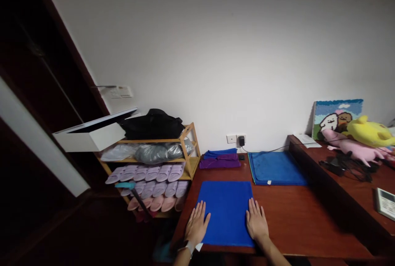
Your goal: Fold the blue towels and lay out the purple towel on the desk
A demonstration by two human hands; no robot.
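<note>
A bright blue cloth [226,214] lies flat and square on the reddish-brown wooden table [296,220] in front of me. My left hand [196,224] rests palm down on its left edge, fingers stretched out and the thumb slightly apart. On the right edge lies my right hand [257,220], also flat with fingers extended. A small white tag [199,246] sticks out by my left wrist at the cloth's near left corner. Neither hand grasps anything.
Behind are folded purple cloths [219,161] and a stack of blue cloths [277,169]. A charger [241,141] sits in the wall socket. To the left stands a wooden rack [190,150] with slippers [152,172]. On the raised right surface are plush toys [354,145] and cables [348,167].
</note>
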